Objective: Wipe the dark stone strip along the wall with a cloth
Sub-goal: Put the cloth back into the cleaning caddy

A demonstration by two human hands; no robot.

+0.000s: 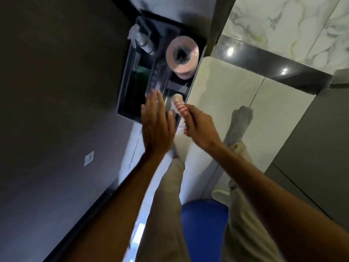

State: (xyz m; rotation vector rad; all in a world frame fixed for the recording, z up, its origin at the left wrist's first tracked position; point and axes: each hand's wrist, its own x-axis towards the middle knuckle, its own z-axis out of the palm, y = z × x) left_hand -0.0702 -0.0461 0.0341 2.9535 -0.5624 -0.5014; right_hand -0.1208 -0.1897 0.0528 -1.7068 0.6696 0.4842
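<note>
While looking steeply down: dark matte wall panel (56, 82) filling the left side, with a small pale switch plate (89, 158) set into it. Just right of that, a dark recessed caddy (130, 87) holding a clear bottle (140, 41) at its upper left corner, something green and indistinct in the long left compartment, and a pink paper roll (182, 53) standing on end in the upper right compartment. Left hand (156, 125) flat and spread over the caddy's lower edge, fingers straight and apart, gripping nothing; whether touching the caddy cannot be told through the blur. Right hand (200, 127) just beside it, fingers curled closed around a bunched white cloth with red stripes (179, 107), one end poking toward the caddy's lower right compartment, the other showing below the fist. Pale floor tiles (226, 91) further right, with beige trouser legs (170, 195) and a grey socked foot (240, 120) on them, plus a blue rounded object (204, 224) low between the legs. Dark stone strip (268, 59) running diagonally across the upper right, glossy with two bright light reflections, lying between the floor tiles and the veined white marble wall (292, 25); cloth well apart from the strip.
</note>
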